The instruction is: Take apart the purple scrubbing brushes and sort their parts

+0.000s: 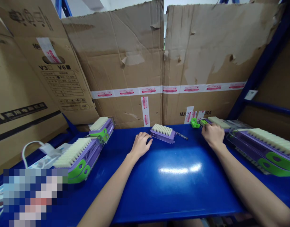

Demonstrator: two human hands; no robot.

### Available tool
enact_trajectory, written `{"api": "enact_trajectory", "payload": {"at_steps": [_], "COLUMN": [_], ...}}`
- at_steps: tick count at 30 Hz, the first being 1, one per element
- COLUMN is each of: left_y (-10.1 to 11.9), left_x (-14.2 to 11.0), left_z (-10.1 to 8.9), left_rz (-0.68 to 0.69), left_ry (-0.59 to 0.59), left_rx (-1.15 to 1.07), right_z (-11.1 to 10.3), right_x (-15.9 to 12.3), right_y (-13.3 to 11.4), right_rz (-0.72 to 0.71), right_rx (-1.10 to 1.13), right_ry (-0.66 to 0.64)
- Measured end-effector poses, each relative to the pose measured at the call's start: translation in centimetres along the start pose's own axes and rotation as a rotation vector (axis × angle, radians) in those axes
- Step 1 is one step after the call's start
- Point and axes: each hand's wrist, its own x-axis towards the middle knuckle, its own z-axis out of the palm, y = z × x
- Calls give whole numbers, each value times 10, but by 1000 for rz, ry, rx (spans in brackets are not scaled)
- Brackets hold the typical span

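A purple brush (pixel 162 136) with rows of cream bristles lies bristles up near the back of the blue surface, without a green end. Just left of it is my left hand (pixel 140 144), its thumb apart from the fingers; the fingertips are close to the brush's left end, and contact is unclear. A thin dark piece (pixel 182 136) sticks out to the brush's right. Farther right, my right hand (pixel 214 134) is closed on a small green plastic piece (pixel 203 122), mostly hidden by the fingers. Beside it lies a loose green end piece (pixel 195 123) with holes.
Purple-and-green brushes are stacked at right (pixel 265 151) and left (pixel 82 159), with a smaller stack (pixel 101 129) behind the left one. A white plug (pixel 49 149) with a cable sits at far left. Cardboard (pixel 126 63) walls the back; a blue post (pixel 256 63) stands at right.
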Motion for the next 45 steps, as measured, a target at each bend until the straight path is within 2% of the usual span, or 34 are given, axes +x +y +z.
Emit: {"api": "enact_trajectory", "payload": {"at_steps": [6,10,13,19,22,26,31,45], "left_y": [-3,-5,-6,-5,-4,-5,-7,-7], "left_x": [0,0,0,-1,-2,-2,-1,-2], "left_z": [2,4,5,4,4,5,6,7], "left_rz": [5,7,13,2,-1,-5,-7,-1], "left_ry": [23,47,55,41,41,39,36,42], "left_rx": [2,-8,-15,-12,-7,-4,-7,-15], "right_z": [-4,-7,-7,2,8,16,22,24], "right_x": [4,3,3,0,0,3,8,9], "right_y": [21,30,28,1,-14,-22,-18,-15], "right_rz": [122,124,65,-264,-357,-306,-217,-225], "right_rx": [171,264,270,117,-2,-81,-104,-53], "right_ry": [134,202,227,112,45,-54,-154,-148]}}
